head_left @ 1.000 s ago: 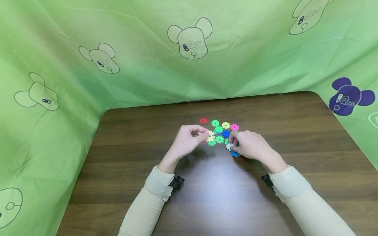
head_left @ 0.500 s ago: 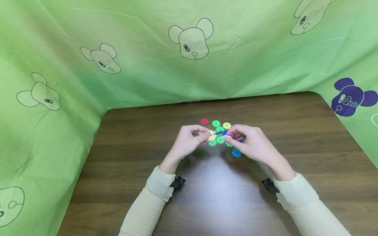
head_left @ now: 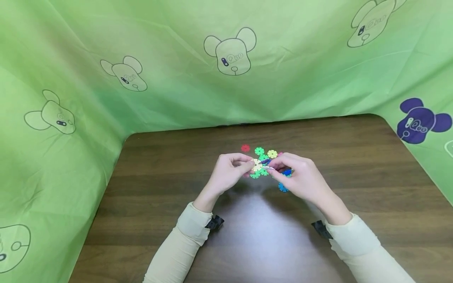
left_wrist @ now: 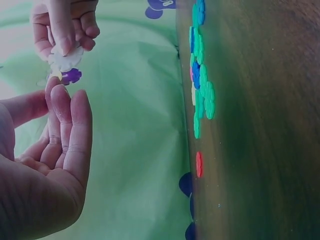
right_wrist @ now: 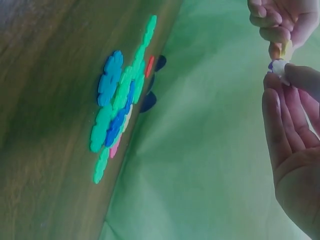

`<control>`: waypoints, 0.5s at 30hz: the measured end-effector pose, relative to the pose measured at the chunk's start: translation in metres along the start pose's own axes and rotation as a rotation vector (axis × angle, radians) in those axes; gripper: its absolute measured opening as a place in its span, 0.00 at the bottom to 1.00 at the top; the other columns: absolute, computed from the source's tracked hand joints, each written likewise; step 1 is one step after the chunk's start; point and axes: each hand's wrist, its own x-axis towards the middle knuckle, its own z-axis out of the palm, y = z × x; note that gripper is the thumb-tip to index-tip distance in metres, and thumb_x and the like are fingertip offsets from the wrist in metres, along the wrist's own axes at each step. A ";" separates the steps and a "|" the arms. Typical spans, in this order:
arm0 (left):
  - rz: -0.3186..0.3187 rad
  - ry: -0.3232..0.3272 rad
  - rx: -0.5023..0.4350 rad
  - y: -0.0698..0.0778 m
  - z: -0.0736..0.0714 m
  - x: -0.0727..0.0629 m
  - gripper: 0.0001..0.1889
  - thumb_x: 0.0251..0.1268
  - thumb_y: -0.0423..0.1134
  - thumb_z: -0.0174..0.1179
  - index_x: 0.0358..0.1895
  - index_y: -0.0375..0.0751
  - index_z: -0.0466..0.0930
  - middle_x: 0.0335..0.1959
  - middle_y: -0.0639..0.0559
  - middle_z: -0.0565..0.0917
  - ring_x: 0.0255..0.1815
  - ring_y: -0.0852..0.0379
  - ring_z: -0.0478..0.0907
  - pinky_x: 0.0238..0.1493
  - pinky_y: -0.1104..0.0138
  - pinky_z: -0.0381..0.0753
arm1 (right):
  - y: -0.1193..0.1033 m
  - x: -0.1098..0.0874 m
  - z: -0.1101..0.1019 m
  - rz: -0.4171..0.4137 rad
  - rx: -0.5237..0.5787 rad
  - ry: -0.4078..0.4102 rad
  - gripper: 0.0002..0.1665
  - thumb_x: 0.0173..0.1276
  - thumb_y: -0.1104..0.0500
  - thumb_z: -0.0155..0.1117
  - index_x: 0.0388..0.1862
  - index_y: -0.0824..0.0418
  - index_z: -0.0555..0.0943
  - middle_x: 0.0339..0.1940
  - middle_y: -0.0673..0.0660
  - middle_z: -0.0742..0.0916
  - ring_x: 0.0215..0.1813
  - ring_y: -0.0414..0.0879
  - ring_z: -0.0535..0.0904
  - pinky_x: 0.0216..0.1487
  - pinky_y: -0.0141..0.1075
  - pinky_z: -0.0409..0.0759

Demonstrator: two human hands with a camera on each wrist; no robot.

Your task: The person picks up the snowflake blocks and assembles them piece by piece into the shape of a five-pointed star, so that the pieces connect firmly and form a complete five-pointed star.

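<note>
My left hand (head_left: pixel 228 173) pinches a pale yellow notched plastic disc (head_left: pixel 257 165) between thumb and fingers, above the table. A purple disc (left_wrist: pixel 73 76) is attached to the yellow one and sticks out beyond it. In my right hand (head_left: pixel 301 175), thumb and fingertips pinch a white notched disc (left_wrist: pixel 69 59), seen nearly edge-on in the head view. The white disc's edge is right at the yellow disc, between the two hands. In the right wrist view the fingers partly hide the white disc (right_wrist: pixel 280 71) and the purple one.
Loose discs lie on the brown wooden table (head_left: pixel 159 188) below and behind the hands: several green (head_left: pixel 259 151), a yellow (head_left: pixel 272 153), a red (head_left: pixel 245 148), some blue (head_left: pixel 283 187) and a pink one mostly hidden. A green printed cloth (head_left: pixel 170 94) hangs round the table.
My right hand has picked up the white disc from beside the blue ones and moved it left to the yellow disc, tilting it edge-on. My left hand has stayed nearly still.
</note>
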 end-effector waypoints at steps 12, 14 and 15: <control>0.060 -0.005 -0.034 -0.002 0.003 0.000 0.08 0.69 0.29 0.66 0.45 0.25 0.87 0.30 0.41 0.89 0.29 0.52 0.88 0.42 0.45 0.89 | -0.001 -0.002 0.007 -0.134 -0.072 0.107 0.14 0.70 0.47 0.75 0.36 0.57 0.90 0.33 0.45 0.88 0.33 0.38 0.83 0.38 0.26 0.81; 0.069 -0.004 -0.032 -0.002 0.003 -0.001 0.08 0.69 0.29 0.66 0.44 0.25 0.87 0.30 0.41 0.89 0.30 0.45 0.89 0.41 0.46 0.89 | -0.002 -0.002 0.008 -0.165 -0.092 0.128 0.15 0.71 0.47 0.73 0.36 0.58 0.90 0.32 0.46 0.87 0.30 0.39 0.81 0.35 0.27 0.80; 0.074 -0.003 -0.029 -0.001 0.003 -0.001 0.08 0.69 0.29 0.66 0.44 0.25 0.87 0.29 0.42 0.89 0.31 0.42 0.89 0.41 0.46 0.89 | -0.002 -0.001 0.009 -0.185 -0.107 0.141 0.17 0.73 0.45 0.71 0.35 0.58 0.89 0.31 0.46 0.87 0.29 0.38 0.80 0.33 0.28 0.79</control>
